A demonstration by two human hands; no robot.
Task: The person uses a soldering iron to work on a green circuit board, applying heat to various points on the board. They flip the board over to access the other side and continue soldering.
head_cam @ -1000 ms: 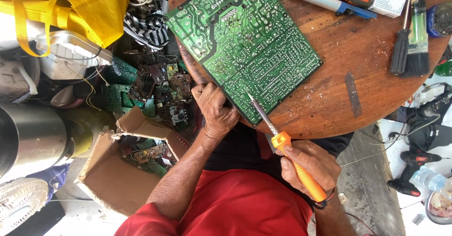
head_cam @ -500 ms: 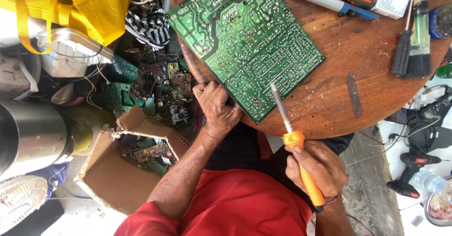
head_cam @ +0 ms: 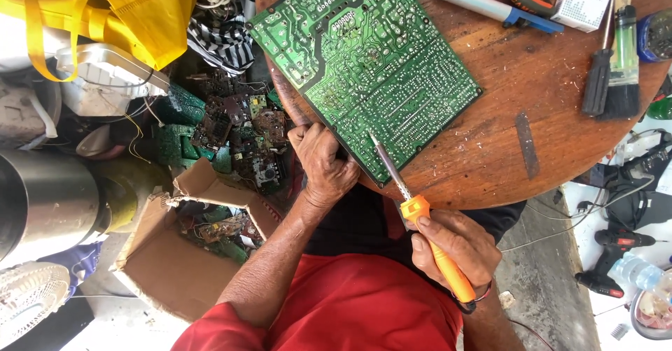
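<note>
While a yellow bag (head_cam: 119, 8) is hanging at the far left above a shiny metal cylinder (head_cam: 42, 200), an open cardboard box (head_cam: 175, 253) is sitting on the floor below a heap of scrap circuit boards (head_cam: 224, 127).

Just right of that heap, the left hand (head_cam: 323, 162) is resting at the near edge of the round wooden table (head_cam: 560, 134). Its fingers are curling closed over the lower-left edge of the big green circuit board (head_cam: 364, 64), gripping it and pressing it down; the board is lying flat on the table's left part, solder side up, turned at an angle, with one corner overhanging the rim.

Further right, the right hand (head_cam: 455, 253) is wrapping fully closed around the orange handle of a soldering iron (head_cam: 413, 207). The iron is slanting up and left, and its metal tip is touching the board's near edge, just beside the left hand's fingers.

On the table's right side, a flat metal strip (head_cam: 526, 144) is lying well apart from the board, with a black-handled screwdriver (head_cam: 600, 71) and a brush (head_cam: 623, 64) lying side by side nearer the rim. A grey-and-blue tube-shaped tool (head_cam: 490, 4) and a small white box (head_cam: 588, 1) are sitting at the top edge. A cordless drill (head_cam: 612, 256) is lying on the floor at the far right.
</note>
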